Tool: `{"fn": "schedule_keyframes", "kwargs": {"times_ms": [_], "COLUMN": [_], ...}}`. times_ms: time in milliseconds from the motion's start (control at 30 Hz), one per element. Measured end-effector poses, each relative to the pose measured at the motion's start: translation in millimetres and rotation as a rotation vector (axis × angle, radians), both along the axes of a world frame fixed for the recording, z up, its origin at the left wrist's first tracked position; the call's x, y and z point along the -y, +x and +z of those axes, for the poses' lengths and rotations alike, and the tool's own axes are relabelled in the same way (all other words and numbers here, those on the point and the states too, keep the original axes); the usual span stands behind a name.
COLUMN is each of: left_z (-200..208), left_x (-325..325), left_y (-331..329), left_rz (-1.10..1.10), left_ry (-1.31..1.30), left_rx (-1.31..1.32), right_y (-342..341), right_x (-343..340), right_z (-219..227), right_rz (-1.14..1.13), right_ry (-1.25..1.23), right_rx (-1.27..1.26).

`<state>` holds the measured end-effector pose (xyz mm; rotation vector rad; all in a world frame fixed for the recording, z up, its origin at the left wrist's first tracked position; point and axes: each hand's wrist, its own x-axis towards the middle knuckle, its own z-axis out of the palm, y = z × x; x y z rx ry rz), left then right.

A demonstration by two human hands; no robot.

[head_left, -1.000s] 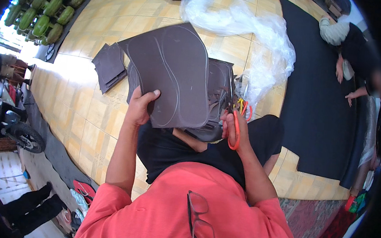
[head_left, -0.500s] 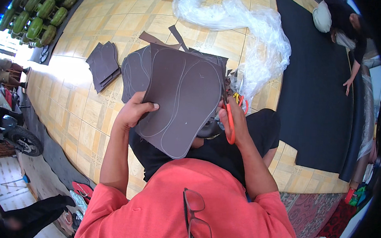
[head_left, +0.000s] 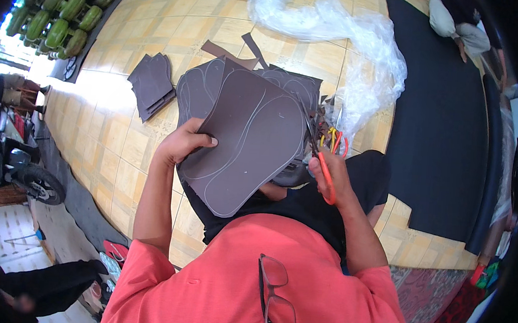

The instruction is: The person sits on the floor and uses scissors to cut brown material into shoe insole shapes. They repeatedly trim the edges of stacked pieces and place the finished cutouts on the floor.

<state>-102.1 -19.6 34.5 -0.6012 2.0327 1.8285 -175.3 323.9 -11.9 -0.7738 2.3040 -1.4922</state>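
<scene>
My left hand pinches the left edge of a dark brown sheet, thumb on top. The sheet is held tilted over my lap and bears pale curved outlines like shoe soles. My right hand grips orange-handled scissors, their blades pointing up along the sheet's right edge. Behind the sheet lie more marked brown pieces, partly covered by it. Farther left sits a small stack of shaped brown pieces. Small offcuts and red and yellow handles lie just past my right hand.
Crumpled clear plastic spreads over the tiled floor. To the right lies a long black sheet, with another person's hand near its far end. Green gas cylinders and a motorbike stand at left.
The upper right corner of the sheet has come away, leaving a rounded edge. My right hand and scissors have shifted slightly right and down. The other person's arm has drawn back toward the far end.
</scene>
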Motion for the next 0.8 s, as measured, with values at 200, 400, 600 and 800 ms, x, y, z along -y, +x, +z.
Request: {"fn": "schedule_keyframes", "kwargs": {"times_ms": [200,400,600,800], "left_z": [-0.3,-6.0,-8.5,-60.7], "left_x": [-9.4,6.3,0.4,6.6], "left_y": [-1.0,-2.4,-3.8,17.9], "left_rz": [-0.156,-0.109,-0.322,0.290], "left_ry": [-0.129,-0.051,-0.070,1.278], "left_rx": [0.094,0.102,0.104,0.046], "right_y": [-4.8,-3.1,-4.5,-11.1], "right_x": [4.6,-10.5,6.1,24.7], "right_z": [-15.7,-6.6,-26.3,-21.2], "right_rz": [-0.016,0.119,-0.045,-0.293], "right_ry": [-0.085,0.050,-0.492,-0.691], "right_rx": [-0.042,0.245,0.795,0.717]}}
